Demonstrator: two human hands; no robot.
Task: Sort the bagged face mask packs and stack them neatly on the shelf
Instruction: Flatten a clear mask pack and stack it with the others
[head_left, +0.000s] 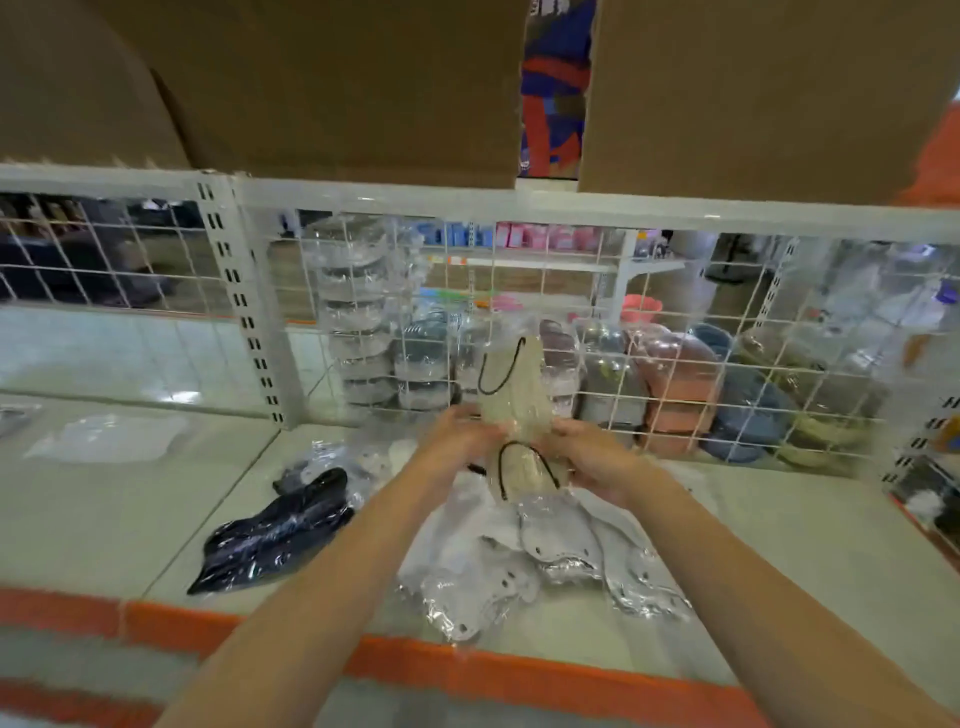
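Beige mask pack (514, 405) upright, gripped between both hands (524, 449) above shelf (156, 519).

No text, label or number was readable; print on the cardboard boxes (322, 88) and packs was blurred.

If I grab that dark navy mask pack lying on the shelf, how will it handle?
The dark navy pack lies sagging and creased, so it is probably floppy. Its glossy plastic bag likely makes it slippery. It looks thin and is probably light, and being flat it is unlikely to roll.
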